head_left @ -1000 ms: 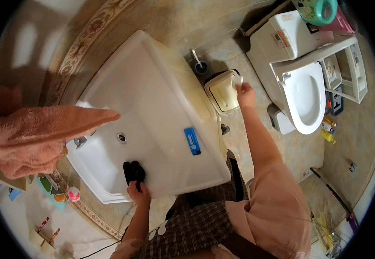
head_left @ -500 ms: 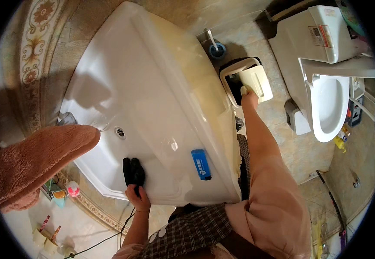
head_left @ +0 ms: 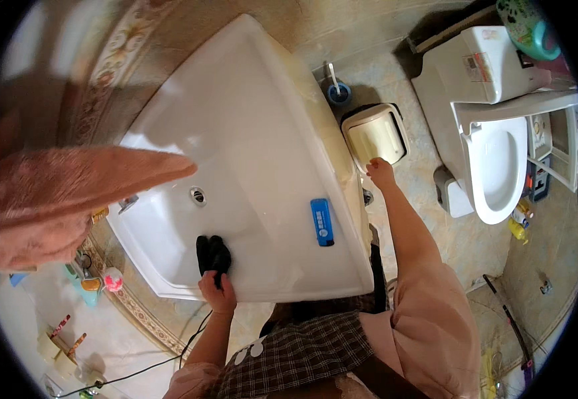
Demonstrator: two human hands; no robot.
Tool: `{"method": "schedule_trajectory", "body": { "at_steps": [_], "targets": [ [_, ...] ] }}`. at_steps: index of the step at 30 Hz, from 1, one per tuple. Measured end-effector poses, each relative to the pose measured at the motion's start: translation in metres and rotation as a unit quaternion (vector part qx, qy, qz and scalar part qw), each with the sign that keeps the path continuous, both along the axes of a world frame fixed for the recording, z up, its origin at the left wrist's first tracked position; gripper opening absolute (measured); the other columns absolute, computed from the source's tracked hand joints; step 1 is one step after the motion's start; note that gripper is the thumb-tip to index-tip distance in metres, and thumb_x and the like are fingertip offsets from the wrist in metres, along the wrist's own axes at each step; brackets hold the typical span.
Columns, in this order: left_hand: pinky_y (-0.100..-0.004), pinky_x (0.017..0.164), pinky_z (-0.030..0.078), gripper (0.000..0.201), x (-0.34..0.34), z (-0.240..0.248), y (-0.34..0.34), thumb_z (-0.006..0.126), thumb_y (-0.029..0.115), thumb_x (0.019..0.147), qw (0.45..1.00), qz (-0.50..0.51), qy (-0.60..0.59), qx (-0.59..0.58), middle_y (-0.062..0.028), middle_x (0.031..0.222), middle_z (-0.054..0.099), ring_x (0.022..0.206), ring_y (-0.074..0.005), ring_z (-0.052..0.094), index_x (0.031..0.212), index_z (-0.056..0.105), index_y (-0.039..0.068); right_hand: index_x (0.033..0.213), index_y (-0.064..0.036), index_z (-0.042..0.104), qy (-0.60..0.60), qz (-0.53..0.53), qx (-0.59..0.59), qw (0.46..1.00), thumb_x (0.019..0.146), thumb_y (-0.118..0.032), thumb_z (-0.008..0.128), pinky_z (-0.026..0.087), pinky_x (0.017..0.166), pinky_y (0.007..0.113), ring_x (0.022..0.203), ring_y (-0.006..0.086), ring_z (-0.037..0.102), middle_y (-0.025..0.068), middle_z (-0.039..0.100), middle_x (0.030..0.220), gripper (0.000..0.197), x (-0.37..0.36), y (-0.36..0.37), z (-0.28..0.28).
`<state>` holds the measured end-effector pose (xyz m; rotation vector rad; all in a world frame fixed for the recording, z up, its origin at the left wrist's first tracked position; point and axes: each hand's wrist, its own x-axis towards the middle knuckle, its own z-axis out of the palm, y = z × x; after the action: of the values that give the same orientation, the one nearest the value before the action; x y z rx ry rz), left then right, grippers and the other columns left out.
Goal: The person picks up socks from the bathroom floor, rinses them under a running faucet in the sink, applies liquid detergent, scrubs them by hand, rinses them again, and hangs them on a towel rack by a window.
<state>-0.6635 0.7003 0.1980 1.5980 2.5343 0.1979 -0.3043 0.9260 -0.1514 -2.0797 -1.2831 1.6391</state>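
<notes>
My left hand is closed on one end of a black two-lobed thing, whose kind I cannot make out. It lies at the near end of a white tub. Beyond the tub's right side stands a cream waste bin with its lid down. By the bin's near edge is my right hand, its fingers curled in, and I see nothing in them. A blue flat case with a dark end rests on the tub's near right part.
A pinkish-brown plush cloth hangs over the left side, near the drain. A toilet brush in a blue holder stands behind the bin. The white toilet, at right, has its lid up. A black cord runs at lower left.
The bin's lid was tilted open under my right hand; now it is down and the hand has drawn back toward me. My left hand keeps its hold on the black thing.
</notes>
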Motion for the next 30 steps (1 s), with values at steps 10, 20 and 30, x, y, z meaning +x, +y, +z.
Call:
{"method": "schedule_trajectory", "body": {
  "at_steps": [10, 20, 30],
  "targets": [
    [-0.0407, 0.07, 0.038, 0.017, -0.016, 0.072, -0.071, 0.059, 0.017, 0.079, 0.999, -0.019, -0.018, 0.029, -0.0132, 0.081, 0.058, 0.078, -0.0321, 0.054, 0.085, 0.057, 0.001, 0.099, -0.0002, 0.056, 0.209, -0.178, 0.065, 0.959, 0.086, -0.009, 0.053, 0.046, 0.057, 0.025, 0.068, 0.0138, 0.061, 0.0078, 0.063, 0.086, 0.016, -0.019, -0.058, 0.263],
    [-0.0318, 0.065, 0.045, 0.03, -0.059, 0.131, -0.163, 0.057, 0.025, 0.085, 0.922, 0.152, -0.284, 0.217, -0.0113, 0.08, 0.062, 0.069, -0.0212, 0.057, 0.093, 0.058, -0.003, 0.096, 0.0002, 0.054, 0.264, -0.072, 0.299, 0.914, 0.089, -0.007, 0.049, 0.048, 0.07, 0.025, 0.077, 0.0115, 0.056, 0.0059, 0.059, 0.085, 0.012, -0.127, -0.224, 0.525],
    [-0.0206, 0.059, 0.04, 0.023, -0.084, 0.229, -0.219, 0.056, 0.011, 0.087, 0.795, -0.022, -0.552, 0.252, -0.0038, 0.08, 0.061, 0.067, -0.0052, 0.05, 0.105, 0.048, -0.001, 0.106, 0.0013, 0.055, 0.217, 0.203, 0.306, 0.904, 0.077, -0.012, 0.065, 0.047, 0.076, 0.031, 0.087, 0.0218, 0.057, 0.0159, 0.06, 0.097, 0.033, -0.273, -0.395, 0.602]
  ]
}}
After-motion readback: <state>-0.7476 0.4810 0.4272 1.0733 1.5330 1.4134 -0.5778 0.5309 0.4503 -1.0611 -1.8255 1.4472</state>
